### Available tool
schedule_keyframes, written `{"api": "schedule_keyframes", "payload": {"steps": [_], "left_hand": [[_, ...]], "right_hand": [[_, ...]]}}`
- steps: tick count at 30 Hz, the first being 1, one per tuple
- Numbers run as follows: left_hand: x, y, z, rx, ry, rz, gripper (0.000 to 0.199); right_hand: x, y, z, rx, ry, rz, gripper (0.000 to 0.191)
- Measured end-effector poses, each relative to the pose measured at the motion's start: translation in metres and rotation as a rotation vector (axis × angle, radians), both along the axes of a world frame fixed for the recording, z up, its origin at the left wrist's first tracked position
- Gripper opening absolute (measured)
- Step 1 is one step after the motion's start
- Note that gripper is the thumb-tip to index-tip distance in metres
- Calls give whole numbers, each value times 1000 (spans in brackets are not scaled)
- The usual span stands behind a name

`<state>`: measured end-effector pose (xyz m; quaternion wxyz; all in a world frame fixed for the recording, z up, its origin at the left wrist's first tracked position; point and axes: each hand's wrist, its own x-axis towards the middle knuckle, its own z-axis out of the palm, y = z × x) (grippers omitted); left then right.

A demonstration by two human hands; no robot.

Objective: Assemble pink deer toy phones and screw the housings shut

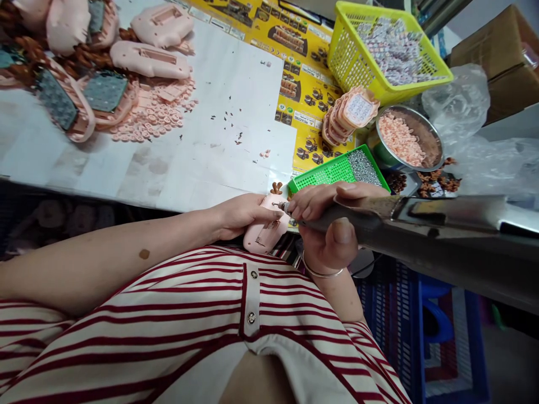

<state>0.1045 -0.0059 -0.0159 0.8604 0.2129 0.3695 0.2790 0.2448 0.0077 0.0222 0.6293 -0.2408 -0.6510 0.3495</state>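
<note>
A left hand [238, 216] clamps a pink plastic toy casing [252, 235] between thumb and fingers at lower center of the frame, while the right hand [326, 247] closes around a power screwdriver [421, 238], its tip at the casing's upper end. Just beyond sits a green tray [322, 175] of screws [362, 167]. Good work here likely calls for a square bit, a braced shell and light pressure.

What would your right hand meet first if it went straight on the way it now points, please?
Most likely the pink casing, since the driver in the right hand points at it; whether its tip touches is unclear.
</note>
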Motion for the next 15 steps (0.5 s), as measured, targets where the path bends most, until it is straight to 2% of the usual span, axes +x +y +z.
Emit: {"api": "schedule_keyframes", "payload": {"steps": [8, 13, 15], "left_hand": [[0, 0, 1, 0, 8, -10, 30], [2, -1, 0, 39, 41, 1, 23], [2, -1, -1, 50, 59, -5, 22]], "right_hand": [[-3, 5, -6, -57, 38, 83, 22], [-2, 15, -11, 5, 34, 203, 18], [0, 20, -14, -78, -64, 167, 24]]}}
